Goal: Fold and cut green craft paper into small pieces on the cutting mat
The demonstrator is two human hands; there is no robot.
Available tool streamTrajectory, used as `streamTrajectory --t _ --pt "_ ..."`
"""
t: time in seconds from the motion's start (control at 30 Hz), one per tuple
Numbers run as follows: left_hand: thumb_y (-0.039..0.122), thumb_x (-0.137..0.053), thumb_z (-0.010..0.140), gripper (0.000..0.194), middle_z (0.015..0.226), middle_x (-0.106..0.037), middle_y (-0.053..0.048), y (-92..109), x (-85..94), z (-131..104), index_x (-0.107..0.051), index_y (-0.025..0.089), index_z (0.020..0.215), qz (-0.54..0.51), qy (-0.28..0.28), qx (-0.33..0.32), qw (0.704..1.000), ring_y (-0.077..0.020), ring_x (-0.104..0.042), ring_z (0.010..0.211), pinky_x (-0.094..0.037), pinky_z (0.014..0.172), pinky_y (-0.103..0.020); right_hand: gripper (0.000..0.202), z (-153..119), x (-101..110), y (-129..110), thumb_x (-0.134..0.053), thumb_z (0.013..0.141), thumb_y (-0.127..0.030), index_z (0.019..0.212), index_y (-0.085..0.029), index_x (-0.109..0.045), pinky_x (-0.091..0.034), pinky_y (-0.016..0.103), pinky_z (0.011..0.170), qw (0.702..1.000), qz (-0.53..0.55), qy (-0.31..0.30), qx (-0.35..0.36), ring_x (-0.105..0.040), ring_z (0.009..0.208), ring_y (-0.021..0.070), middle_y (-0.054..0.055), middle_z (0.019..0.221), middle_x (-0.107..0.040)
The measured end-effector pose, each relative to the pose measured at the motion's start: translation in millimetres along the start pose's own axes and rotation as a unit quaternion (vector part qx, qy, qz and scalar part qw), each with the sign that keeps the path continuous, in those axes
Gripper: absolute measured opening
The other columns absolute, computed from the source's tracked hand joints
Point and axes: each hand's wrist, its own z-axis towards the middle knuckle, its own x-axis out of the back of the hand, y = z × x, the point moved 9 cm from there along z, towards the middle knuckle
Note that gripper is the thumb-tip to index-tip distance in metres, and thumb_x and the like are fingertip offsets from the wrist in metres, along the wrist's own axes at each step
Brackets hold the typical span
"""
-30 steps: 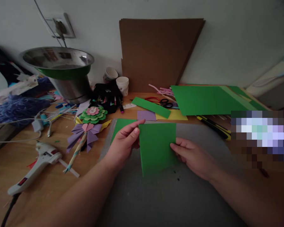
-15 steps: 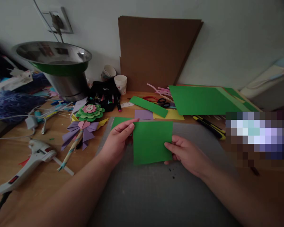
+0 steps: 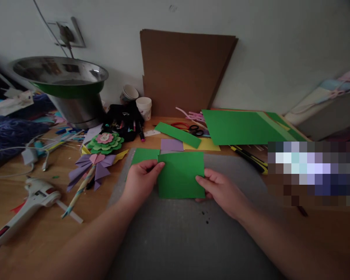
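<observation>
A square of green paper (image 3: 181, 175) is held up between both hands over the grey cutting mat (image 3: 175, 241). My left hand (image 3: 144, 177) pinches its upper left edge between thumb and fingers. At the right edge, my right hand (image 3: 220, 188) grips it with the thumb in front and the fingers partly hidden behind. Another green paper piece (image 3: 146, 155) lies on the mat just beyond my left hand. A purple paper (image 3: 172, 144), a yellow paper (image 3: 207, 144) and a green strip (image 3: 177, 134) lie behind the square.
To the left are a hot glue gun (image 3: 32, 206) and a paper flower (image 3: 105, 143) with a purple bow. A metal bowl (image 3: 61, 83) stands behind them. Large green sheets (image 3: 236, 128), a yellow-black utility knife (image 3: 249, 159) and scissors (image 3: 196, 130) lie at the back. Brown cardboard (image 3: 186, 74) leans against the wall.
The view has shifted a little, so the scene sits further left. My left hand has slid lower along the green square's left edge; the right hand keeps its grip.
</observation>
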Motion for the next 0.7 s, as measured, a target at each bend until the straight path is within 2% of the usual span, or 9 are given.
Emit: streamTrajectory --t 0.07,0.13,0.23,0.3,0.4,0.5,0.6,0.67,0.7 --pt "0.045 -0.058 0.079 0.039 0.044 -0.038 0.006 -2.4 -4.1 -0.8 -0.049 0.019 0.052 0.023 -0.011 0.004 1.0 -0.0087 -0.033 0.043 -0.024 0.043 -0.022 0.023 0.9 3.2 -0.1 -0.058 0.081 -0.041 0.095 -0.023 -0.063 -0.057 0.027 0.053 1.0 -0.018 0.01 0.004 -0.064 0.066 0.0154 0.002 0.081 -0.068" --pt "0.047 -0.053 0.082 0.035 0.047 -0.046 0.004 -4.6 -6.8 -1.2 -0.058 0.019 0.063 0.043 -0.016 0.003 0.999 -0.0104 -0.039 0.044 -0.029 0.044 -0.022 0.023 2.2 13.4 -1.6 -0.054 0.083 -0.042 0.094 -0.022 -0.061 -0.056 0.027 0.048 0.998 -0.046 0.045 0.003 -0.065 0.064 0.0159 0.003 0.079 -0.069" --pt "0.04 -0.054 0.083 0.025 0.081 -0.063 -0.003 0.4 -1.9 -1.4 -0.066 0.02 0.093 0.09 0.014 -0.038 0.995 -0.0164 -0.055 0.069 -0.043 0.06 -0.026 0.019 6.2 34.0 -5.5 -0.049 0.085 -0.038 0.089 -0.021 -0.059 -0.052 0.024 0.041 0.99 -0.112 0.089 -0.012 -0.065 0.054 0.0158 0.002 0.067 -0.068" --pt "0.032 -0.058 0.08 0.027 0.105 -0.06 -0.007 12.3 0.4 -3.3 -0.064 0.021 0.104 0.18 0.034 -0.108 0.977 -0.0223 -0.055 0.094 -0.044 0.081 -0.035 0.014 10.3 43.6 -6.1 -0.053 0.083 -0.033 0.08 -0.02 -0.058 -0.045 0.021 0.033 0.984 -0.154 0.08 -0.034 -0.062 0.043 0.0157 0.002 0.055 -0.065" --pt "0.023 -0.06 0.078 0.027 0.114 -0.058 -0.01 23.9 -9.3 -8.5 -0.064 0.02 0.104 0.303 0.01 -0.187 0.934 -0.0269 -0.05 0.108 -0.038 0.095 -0.044 0.01 14.5 50.3 -5.4 -0.059 0.079 -0.027 0.074 -0.019 -0.058 -0.038 0.019 0.027 0.978 -0.192 0.055 -0.058 -0.059 0.034 0.0157 0.001 0.049 -0.063" --pt "0.02 -0.058 0.08 0.025 0.118 -0.058 -0.008 28.0 -25.2 -16.2 -0.063 0.022 0.105 0.317 -0.053 -0.22 0.921 -0.0253 -0.051 0.109 -0.039 0.096 -0.045 0.01 14.8 50.1 -6.7 -0.058 0.079 -0.025 0.072 -0.02 -0.055 -0.035 0.017 0.026 0.977 -0.201 0.052 -0.055 -0.057 0.032 0.0141 0.0 0.047 -0.061" --pt "0.027 -0.06 0.082 0.029 0.122 -0.057 -0.008 33.7 -43.6 -29.8 -0.061 0.026 0.111 0.299 -0.125 -0.251 0.912 -0.0246 -0.05 0.114 -0.037 0.098 -0.045 0.011 13.1 44.7 -7.0 -0.054 0.083 -0.029 0.078 -0.019 -0.055 -0.037 0.017 0.028 0.982 -0.174 0.044 -0.053 -0.057 0.034 0.0131 0.0 0.049 -0.061" --pt "0.036 -0.064 0.079 0.042 0.133 -0.048 -0.01 33.1 -48.9 -35.0 -0.057 0.026 0.12 0.273 -0.143 -0.237 0.921 -0.0273 -0.043 0.124 -0.034 0.103 -0.046 0.016 11.7 38.5 -6.8 -0.05 0.085 -0.034 0.086 -0.019 -0.055 -0.039 0.017 0.031 0.988 -0.142 0.031 -0.053 -0.058 0.037 0.0121 0.001 0.057 -0.064" --pt "0.038 -0.065 0.078 0.049 0.14 -0.04 -0.011 31.0 -47.1 -34.6 -0.053 0.026 0.124 0.255 -0.132 -0.216 0.933 -0.0287 -0.038 0.128 -0.032 0.104 -0.047 0.019 10.9 35.0 -6.7 -0.049 0.086 -0.036 0.089 -0.019 -0.055 -0.04 0.018 0.032 0.99 -0.126 0.026 -0.051 -0.059 0.039 0.0116 0.002 0.062 -0.065"
